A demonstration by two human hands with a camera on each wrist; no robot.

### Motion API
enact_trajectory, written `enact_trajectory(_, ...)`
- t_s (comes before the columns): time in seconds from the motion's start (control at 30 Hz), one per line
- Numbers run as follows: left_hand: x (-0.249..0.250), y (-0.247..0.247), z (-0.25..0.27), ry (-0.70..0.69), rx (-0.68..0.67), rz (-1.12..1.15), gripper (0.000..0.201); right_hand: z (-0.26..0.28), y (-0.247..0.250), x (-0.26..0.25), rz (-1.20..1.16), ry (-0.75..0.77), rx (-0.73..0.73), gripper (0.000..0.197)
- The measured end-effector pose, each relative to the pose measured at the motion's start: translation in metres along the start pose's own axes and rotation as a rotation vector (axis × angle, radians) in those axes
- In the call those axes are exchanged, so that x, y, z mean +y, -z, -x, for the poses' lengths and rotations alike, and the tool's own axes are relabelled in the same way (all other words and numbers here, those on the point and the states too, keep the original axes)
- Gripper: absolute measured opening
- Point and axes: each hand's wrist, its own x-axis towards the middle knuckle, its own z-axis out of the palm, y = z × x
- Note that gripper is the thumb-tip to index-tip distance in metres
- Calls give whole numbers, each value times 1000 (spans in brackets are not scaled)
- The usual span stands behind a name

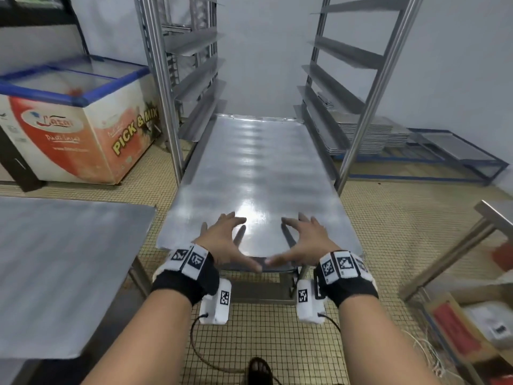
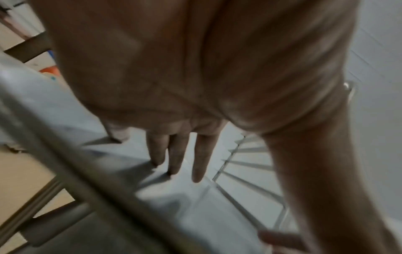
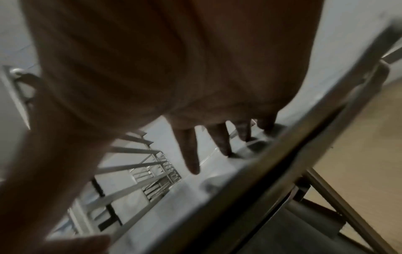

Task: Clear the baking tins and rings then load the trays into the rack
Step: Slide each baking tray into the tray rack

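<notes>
A long bare metal tray (image 1: 258, 173) lies lengthwise between the rack's left upright (image 1: 163, 87) and right upright (image 1: 372, 107), with its far end inside on the side runners and its near end sticking out towards me. My left hand (image 1: 230, 243) and right hand (image 1: 302, 243) rest side by side on that near end. Their fingers are spread on the top and the thumbs point at each other along the front edge. In the left wrist view, straight fingers (image 2: 176, 154) touch the tray (image 2: 195, 214). In the right wrist view, the fingers (image 3: 191, 151) do the same.
A second flat tray (image 1: 63, 259) lies on the table at the left. A chest freezer (image 1: 75, 115) stands behind it. A stack of trays (image 1: 369, 129) sits low beyond the rack on the right. A shelf unit with boxes (image 1: 472, 315) stands at the right edge.
</notes>
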Motion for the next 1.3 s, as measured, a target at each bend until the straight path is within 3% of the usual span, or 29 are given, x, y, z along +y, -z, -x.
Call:
enact_trajectory(0.07,-1,-13,-1,-31,91,-181,118,3,-8,0,146,42,9,127)
enact_trajectory(0.17,-5,-26,-9,-62,296,-360,87,0,-19,6,294,96,195,92)
enact_trajectory(0.23,-8,-32,-14,-80,359,-453,82,-1,-25,12,338,144,294,77)
enact_trajectory(0.37,-11,-39,-24,-96,405,-558,74,-12,-40,20,418,188,356,75)
enact_trajectory(0.63,-10,-12,-69,-91,426,-515,77,-65,-35,17,417,214,510,60)
enact_trajectory(0.83,-3,12,-115,-102,470,-493,53,-121,-17,15,446,208,521,53)
enact_trajectory(1.3,5,62,-219,-73,456,-456,69,-225,31,10,439,187,481,56)
